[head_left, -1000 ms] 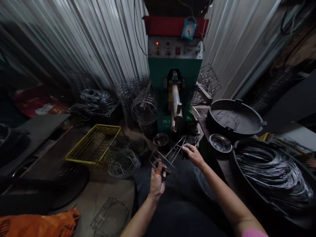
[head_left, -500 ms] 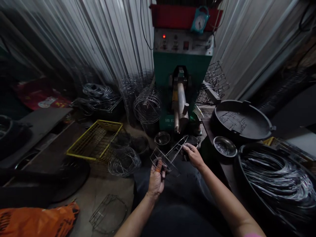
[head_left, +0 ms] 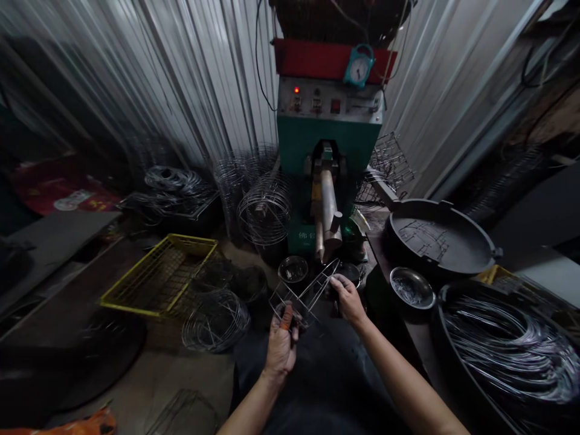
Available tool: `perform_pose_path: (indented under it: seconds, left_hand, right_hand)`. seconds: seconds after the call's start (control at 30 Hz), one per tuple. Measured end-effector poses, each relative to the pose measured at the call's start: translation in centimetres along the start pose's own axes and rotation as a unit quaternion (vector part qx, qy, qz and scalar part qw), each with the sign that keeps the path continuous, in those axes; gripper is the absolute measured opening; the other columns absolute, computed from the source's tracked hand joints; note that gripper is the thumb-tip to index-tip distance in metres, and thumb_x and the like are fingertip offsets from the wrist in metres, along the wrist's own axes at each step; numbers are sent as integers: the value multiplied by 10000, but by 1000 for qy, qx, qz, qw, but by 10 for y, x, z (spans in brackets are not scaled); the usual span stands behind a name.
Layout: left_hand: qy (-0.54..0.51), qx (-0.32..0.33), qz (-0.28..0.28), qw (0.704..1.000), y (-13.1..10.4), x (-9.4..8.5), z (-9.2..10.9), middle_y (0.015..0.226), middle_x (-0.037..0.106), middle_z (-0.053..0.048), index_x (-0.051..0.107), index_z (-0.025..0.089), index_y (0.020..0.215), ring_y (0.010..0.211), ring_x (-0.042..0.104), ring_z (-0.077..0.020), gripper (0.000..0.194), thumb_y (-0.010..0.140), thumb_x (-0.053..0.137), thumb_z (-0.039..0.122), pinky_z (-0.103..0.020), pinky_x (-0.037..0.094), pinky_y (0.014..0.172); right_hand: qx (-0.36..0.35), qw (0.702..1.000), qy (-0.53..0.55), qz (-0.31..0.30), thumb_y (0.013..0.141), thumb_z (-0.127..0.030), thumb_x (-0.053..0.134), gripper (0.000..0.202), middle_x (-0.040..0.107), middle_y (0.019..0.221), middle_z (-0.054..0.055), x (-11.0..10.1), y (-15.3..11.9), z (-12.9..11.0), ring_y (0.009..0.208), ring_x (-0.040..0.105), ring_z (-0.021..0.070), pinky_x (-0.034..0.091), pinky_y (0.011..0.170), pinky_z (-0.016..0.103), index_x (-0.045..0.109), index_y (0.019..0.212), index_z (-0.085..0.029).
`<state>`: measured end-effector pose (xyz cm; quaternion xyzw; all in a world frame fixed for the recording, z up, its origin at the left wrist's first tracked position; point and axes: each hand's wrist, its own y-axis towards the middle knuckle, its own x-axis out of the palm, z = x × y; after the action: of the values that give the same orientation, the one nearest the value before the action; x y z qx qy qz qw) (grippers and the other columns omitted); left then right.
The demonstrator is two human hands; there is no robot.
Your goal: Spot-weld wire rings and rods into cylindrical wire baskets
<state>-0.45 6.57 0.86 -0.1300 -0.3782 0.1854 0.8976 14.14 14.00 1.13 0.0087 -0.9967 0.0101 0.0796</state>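
A small wire frame [head_left: 302,295] is held between my two hands, below the tip of the green machine's metal arm [head_left: 329,202]. My left hand [head_left: 283,338], with an orange wrap on one finger, is closed on the frame's left end. The fingers of my right hand [head_left: 347,296] pinch its right side near the upper end. That upper end lies close to the machine's lower tip; whether they touch I cannot tell.
Left of the machine stand round wire cages [head_left: 265,208] and a yellow wire basket [head_left: 158,275]. A small bowl [head_left: 292,269] sits below it. On the right are a black pan [head_left: 446,235], a bowl of small parts [head_left: 412,288] and a large wire coil [head_left: 507,338].
The whole view has tilted up, so the machine and surroundings sit lower in the picture. Both hands keep their hold on the wire frame, with little change relative to the machine tip.
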Motion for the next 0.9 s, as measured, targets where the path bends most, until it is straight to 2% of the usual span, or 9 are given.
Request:
perform_pose_path:
  seconds: [0.4, 0.63, 0.9]
  left_hand:
    - [16, -13, -8, 1000, 12, -2, 4, 559, 569, 48, 554, 167, 874, 374, 385, -8, 427, 548, 741, 370, -121, 224, 352]
    - [36, -22, -25, 999, 18, -1, 9, 550, 569, 54, 542, 172, 858, 359, 377, -7, 433, 544, 735, 400, -128, 238, 359]
    - [60, -6, -44, 997, 25, 1, 11, 542, 562, 52, 529, 167, 831, 356, 378, -14, 419, 551, 727, 408, -131, 223, 343]
  right_hand:
    - [6, 1000, 21, -5, 706, -384, 579, 222, 490, 559, -29, -2, 8, -3, 516, 430, 101, 350, 509, 228, 518, 646, -180]
    - [12, 998, 60, -33, 716, -329, 586, 174, 513, 564, -29, -5, 13, -6, 520, 449, 93, 357, 513, 219, 549, 658, -169]
    - [25, 995, 100, -14, 674, -323, 624, 157, 520, 574, -33, -5, 18, -2, 524, 462, 89, 371, 502, 216, 574, 667, -174]
